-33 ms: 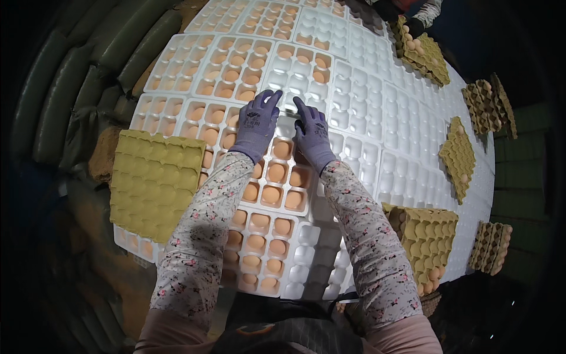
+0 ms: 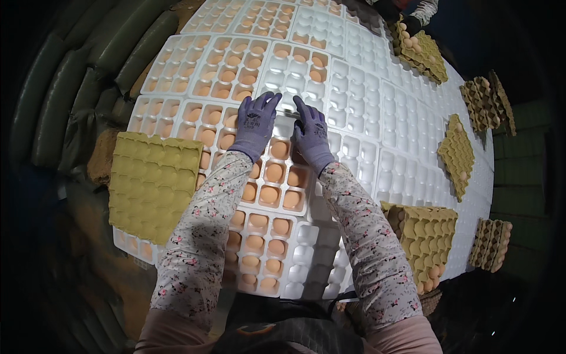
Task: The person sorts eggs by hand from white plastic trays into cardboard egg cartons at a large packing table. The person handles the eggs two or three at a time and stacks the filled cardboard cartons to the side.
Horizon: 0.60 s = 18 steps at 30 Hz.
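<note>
My left hand (image 2: 256,127), in a purple glove, hovers over a white egg tray (image 2: 303,212) with its fingers stretched forward and apart. Beside it my right hand (image 2: 311,135), gloved alike, has the index finger extended and the thumb apart from it. Nothing shows in either hand, though the space under the palms is hidden. Brown eggs (image 2: 273,172) sit in the cells between my forearms. Just beyond my fingertips lies another white tray (image 2: 293,82), with a few eggs along its far and right cells and bare cells in the middle.
A yellowish pulp egg flat (image 2: 154,186) lies at left over white trays. At right stand stacked pulp flats (image 2: 427,236) with eggs, and more flats (image 2: 456,156) farther off. Another person's gloved hand (image 2: 411,25) is at the far right. Dark padded bags (image 2: 65,100) line the left.
The view has shifted very slightly. My left hand's fingers look a little more spread; the trays and eggs are otherwise the same.
</note>
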### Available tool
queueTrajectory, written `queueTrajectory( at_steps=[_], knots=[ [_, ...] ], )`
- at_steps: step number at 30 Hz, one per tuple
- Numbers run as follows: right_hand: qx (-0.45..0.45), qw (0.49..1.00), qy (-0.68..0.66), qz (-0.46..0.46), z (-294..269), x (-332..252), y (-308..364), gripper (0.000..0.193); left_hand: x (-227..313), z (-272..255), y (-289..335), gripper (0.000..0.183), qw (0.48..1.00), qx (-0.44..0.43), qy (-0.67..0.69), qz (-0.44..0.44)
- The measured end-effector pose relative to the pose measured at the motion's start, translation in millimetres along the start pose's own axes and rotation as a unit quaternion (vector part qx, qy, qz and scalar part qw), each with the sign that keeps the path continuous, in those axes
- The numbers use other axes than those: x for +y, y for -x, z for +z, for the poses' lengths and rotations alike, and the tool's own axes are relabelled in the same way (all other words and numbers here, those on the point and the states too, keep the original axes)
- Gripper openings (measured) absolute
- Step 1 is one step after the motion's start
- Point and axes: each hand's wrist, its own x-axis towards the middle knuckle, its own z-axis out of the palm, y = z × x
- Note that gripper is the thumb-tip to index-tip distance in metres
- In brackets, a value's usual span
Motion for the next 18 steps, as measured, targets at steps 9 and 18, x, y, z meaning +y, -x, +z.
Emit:
queueTrajectory(
  at_steps=[9, 18],
  knots=[
    [-0.212, 0.940, -0.265, 0.032, -164.8, -131.9, 181.7, 0.046, -32.1, 16.9, 9.6, 0.037, 0.999, 0.000, -0.009, 0.042],
    [-0.031, 0.984, 0.124, 0.121, -420.9, -32.7, 323.2, 0.031, 329.1, -64.8, 105.8, 0.029, 0.920, -0.185, 0.289, 0.189]
  ],
)
